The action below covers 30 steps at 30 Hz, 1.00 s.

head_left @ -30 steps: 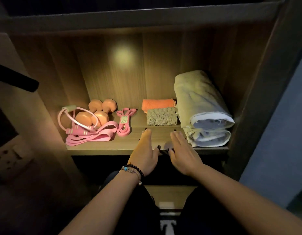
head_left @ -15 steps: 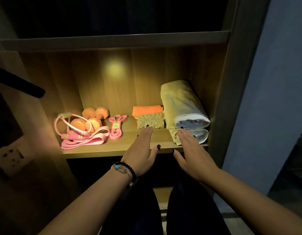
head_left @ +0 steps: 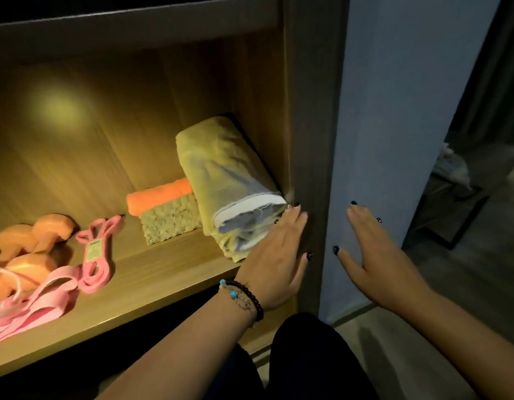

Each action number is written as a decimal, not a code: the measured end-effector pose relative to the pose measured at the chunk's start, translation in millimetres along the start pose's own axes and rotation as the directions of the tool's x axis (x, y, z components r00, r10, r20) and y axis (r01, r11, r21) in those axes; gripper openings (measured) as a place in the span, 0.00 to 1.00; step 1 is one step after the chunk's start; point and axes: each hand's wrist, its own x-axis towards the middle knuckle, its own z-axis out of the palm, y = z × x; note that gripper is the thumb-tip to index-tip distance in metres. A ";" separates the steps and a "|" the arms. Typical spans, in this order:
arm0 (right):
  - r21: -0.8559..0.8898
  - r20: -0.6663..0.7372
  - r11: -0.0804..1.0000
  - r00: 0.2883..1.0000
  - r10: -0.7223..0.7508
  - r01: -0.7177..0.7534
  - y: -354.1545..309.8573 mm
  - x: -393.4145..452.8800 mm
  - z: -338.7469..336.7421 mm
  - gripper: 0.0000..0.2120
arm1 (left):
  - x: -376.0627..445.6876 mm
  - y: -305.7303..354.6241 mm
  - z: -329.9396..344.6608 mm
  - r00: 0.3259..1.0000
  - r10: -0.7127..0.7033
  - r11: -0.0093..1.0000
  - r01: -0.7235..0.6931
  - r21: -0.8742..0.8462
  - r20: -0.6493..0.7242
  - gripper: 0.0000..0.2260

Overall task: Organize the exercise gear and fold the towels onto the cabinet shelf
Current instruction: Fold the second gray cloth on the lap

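Note:
On the lit wooden cabinet shelf a large folded yellow-green towel lies at the right end. An orange towel and a small tan folded towel sit to its left. Orange dumbbells, a small pink resistance band and a pile of pink bands fill the left side. My left hand hovers flat and open in front of the big towel's end, holding nothing. My right hand is spread open in front of the wall, past the cabinet's side panel.
The cabinet's dark side panel stands between my hands. A pale blue wall lies to the right, with a dark doorway beyond it. My dark-clothed knees are below the shelf.
The view has swung right and closer. Both hands have moved right from the shelf's front edge; the right hand has gone past the cabinet's side panel.

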 end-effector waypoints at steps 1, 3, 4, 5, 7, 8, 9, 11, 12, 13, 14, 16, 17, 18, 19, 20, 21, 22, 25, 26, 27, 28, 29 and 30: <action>-0.018 -0.001 0.999 0.999 0.034 -0.034 11.3 2.7 -1.9 0.36 | 15.7 1.6 5.9 0.999 0.033 0.999 -0.032 -0.019 0.020 0.29; -0.037 -0.014 0.996 0.997 0.081 -0.082 34.1 8.9 -6.1 0.37 | 48.5 3.2 16.3 0.994 0.097 0.994 -0.094 -0.056 0.054 0.29; -0.043 -0.014 0.993 0.994 0.108 -0.108 44.4 12.3 -8.7 0.37 | 64.5 3.2 21.5 0.989 0.130 0.990 -0.126 -0.066 0.068 0.29; -0.050 -0.009 0.989 0.990 0.138 -0.138 54.2 15.2 -11.0 0.37 | 79.4 3.3 26.6 0.983 0.166 0.985 -0.160 -0.069 0.079 0.29; -0.071 -0.002 0.978 0.981 0.195 -0.194 73.0 20.7 -15.0 0.38 | 108.1 3.3 36.7 0.966 0.243 0.969 -0.238 -0.061 0.091 0.29; -0.081 -0.003 0.972 0.975 0.221 -0.221 80.8 23.6 -17.0 0.39 | 121.5 3.4 41.4 0.955 0.278 0.960 -0.274 -0.054 0.099 0.29; -0.084 -0.004 0.964 0.968 0.251 -0.251 87.7 26.3 -19.9 0.39 | 134.1 4.4 45.2 0.946 0.302 0.953 -0.297 -0.054 0.115 0.29; -0.074 0.004 0.942 0.944 0.329 -0.328 96.2 34.4 -28.7 0.39 | 158.0 7.6 47.9 0.931 0.331 0.943 -0.323 -0.076 0.151 0.29; -0.067 0.010 0.925 0.926 0.376 -0.375 97.4 38.6 -35.1 0.39 | 168.9 10.2 46.7 0.923 0.345 0.938 -0.333 -0.095 0.169 0.29; -0.057 0.019 0.904 0.905 0.424 -0.423 96.2 42.8 -43.1 0.38 | 179.4 13.8 43.6 0.914 0.359 0.933 -0.343 -0.111 0.190 0.29; -0.045 0.027 0.888 0.888 0.459 -0.457 93.6 47.4 -52.1 0.39 | 189.5 17.8 38.8 0.905 0.368 0.929 -0.347 -0.131 0.211 0.30; -0.060 0.003 0.886 0.887 0.462 -0.461 86.9 57.5 -71.2 0.40 | 207.6 26.9 22.4 0.894 0.369 0.927 -0.336 -0.165 0.255 0.30; -0.089 -0.008 0.884 0.888 0.459 -0.458 83.2 61.9 -82.5 0.41 | 215.7 32.3 12.1 0.892 0.360 0.931 -0.322 -0.175 0.275 0.30; -0.113 -0.015 0.874 0.880 0.475 -0.473 78.3 66.6 -95.1 0.41 | 223.4 37.5 1.0 0.893 0.344 0.936 -0.302 -0.180 0.291 0.31; -0.125 -0.024 0.854 0.862 0.506 -0.505 72.9 71.1 -109.8 0.40 | 231.6 42.9 -11.4 0.894 0.327 0.942 -0.281 -0.186 0.306 0.31; -0.128 -0.033 0.835 0.844 0.535 -0.535 67.1 75.0 -125.0 0.39 | 238.8 47.8 -23.3 0.896 0.307 0.947 -0.255 -0.194 0.320 0.31; -0.119 -0.040 0.819 0.827 0.560 -0.561 61.2 77.5 -140.4 0.39 | 245.7 53.4 -35.4 0.898 0.286 0.952 -0.226 -0.207 0.336 0.31; -0.111 -0.046 0.806 0.813 0.580 -0.581 54.4 79.6 -156.1 0.39 | 251.9 58.9 -47.3 0.896 0.269 0.954 -0.199 -0.222 0.353 0.31; -0.121 -0.056 0.783 0.792 0.608 -0.610 29.6 82.9 -201.0 0.39 | 265.9 76.9 -84.1 0.872 0.270 0.951 -0.175 -0.255 0.407 0.30; -0.126 -0.057 0.776 0.786 0.616 -0.618 21.5 82.9 -213.1 0.38 | 268.7 81.7 -95.1 0.863 0.277 0.948 -0.175 -0.265 0.422 0.30; -0.133 -0.054 0.769 0.779 0.625 -0.626 14.6 82.8 -223.4 0.38 | 270.9 85.8 -104.5 0.856 0.280 0.947 -0.171 -0.273 0.435 0.30; -0.138 -0.048 0.762 0.773 0.633 -0.632 8.4 83.4 -232.5 0.38 | 273.0 88.5 -112.9 0.851 0.276 0.947 -0.163 -0.276 0.446 0.30; -0.144 -0.037 0.758 0.769 0.638 -0.636 3.1 84.3 -239.7 0.38 | 274.7 90.6 -119.9 0.849 0.271 0.948 -0.155 -0.277 0.453 0.30; -0.151 -0.028 0.755 0.767 0.642 -0.638 -1.1 84.8 -245.6 0.38 | 275.8 92.3 -125.3 0.849 0.268 0.948 -0.150 -0.279 0.456 0.30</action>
